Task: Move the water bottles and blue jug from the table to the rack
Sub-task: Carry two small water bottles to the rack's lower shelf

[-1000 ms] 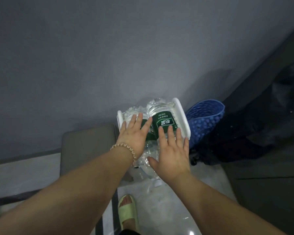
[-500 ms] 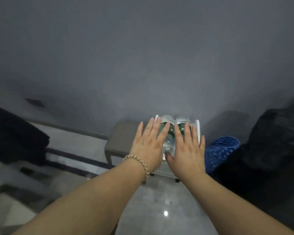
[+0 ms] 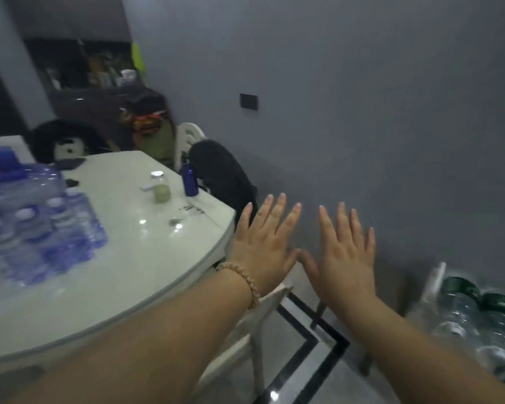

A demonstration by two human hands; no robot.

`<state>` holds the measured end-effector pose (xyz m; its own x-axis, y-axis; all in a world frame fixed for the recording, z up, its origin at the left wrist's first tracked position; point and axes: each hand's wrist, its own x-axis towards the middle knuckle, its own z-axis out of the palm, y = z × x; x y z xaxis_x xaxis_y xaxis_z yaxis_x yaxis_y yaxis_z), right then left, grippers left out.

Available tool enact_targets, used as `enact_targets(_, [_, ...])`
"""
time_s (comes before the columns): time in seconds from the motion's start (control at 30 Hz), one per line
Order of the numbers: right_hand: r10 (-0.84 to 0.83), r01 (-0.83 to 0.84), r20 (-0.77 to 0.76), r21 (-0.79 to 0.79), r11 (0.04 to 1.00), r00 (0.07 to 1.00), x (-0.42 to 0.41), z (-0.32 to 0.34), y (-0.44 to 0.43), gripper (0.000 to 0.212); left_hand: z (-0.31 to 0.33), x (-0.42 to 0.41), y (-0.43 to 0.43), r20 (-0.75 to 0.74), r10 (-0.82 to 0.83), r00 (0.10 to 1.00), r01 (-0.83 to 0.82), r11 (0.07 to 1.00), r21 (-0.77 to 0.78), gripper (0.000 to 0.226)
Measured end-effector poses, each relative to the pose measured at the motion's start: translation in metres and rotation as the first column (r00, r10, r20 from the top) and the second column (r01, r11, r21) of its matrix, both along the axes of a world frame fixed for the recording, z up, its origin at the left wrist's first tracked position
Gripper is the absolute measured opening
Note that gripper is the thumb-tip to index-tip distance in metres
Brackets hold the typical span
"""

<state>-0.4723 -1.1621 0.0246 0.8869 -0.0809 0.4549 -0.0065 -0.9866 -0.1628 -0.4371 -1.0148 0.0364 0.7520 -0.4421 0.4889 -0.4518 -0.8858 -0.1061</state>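
A large blue jug (image 3: 18, 185) with a blue cap stands at the left of the white round table (image 3: 146, 258). Several small water bottles (image 3: 44, 237) with pale caps stand in front of it. At the lower right, green-capped clear bottles (image 3: 478, 313) lie in the white rack (image 3: 435, 281). My left hand (image 3: 263, 243), with a bead bracelet on its wrist, and my right hand (image 3: 344, 252) are raised side by side in mid-air between table and rack. Both are flat with fingers spread and hold nothing.
On the table stand a small glass jar (image 3: 160, 188) and a small dark blue bottle (image 3: 189, 182). A dark chair (image 3: 222, 176) sits at the table's far edge by the grey wall, with a white plastic chair (image 3: 190, 138) behind it. A white chair (image 3: 257, 325) stands under my left wrist.
My view has swung left from the rack to the table. Both hands have come off the bottles in the rack and now hover empty.
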Motion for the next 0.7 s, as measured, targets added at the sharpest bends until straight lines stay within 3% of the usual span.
enact_targets(0.17, [0.181,-0.18,0.056,-0.015,0.983,0.982,-0.019,0.007,0.203,0.076,-0.001,-0.054,0.222,0.029,0.199,0.98,-0.201,0.978,0.057,0.07])
enact_targets(0.33, [0.236,-0.237,0.043,0.014,0.972,0.971,-0.034,0.004,0.371,0.076,0.009,-0.1,0.405,0.001,0.347,0.938,-0.345,0.934,0.093,0.071])
enact_targets(0.5, [0.328,-0.325,0.046,-0.069,0.943,0.943,-0.025,0.004,0.478,0.077,0.024,-0.096,0.509,-0.02,0.409,0.912,-0.407,0.91,0.075,0.07])
enact_targets(0.7, [0.402,-0.402,-0.006,-0.063,0.913,0.915,0.032,-0.021,0.569,0.073,-0.012,-0.058,0.59,-0.068,0.408,0.91,-0.403,0.912,0.082,0.069])
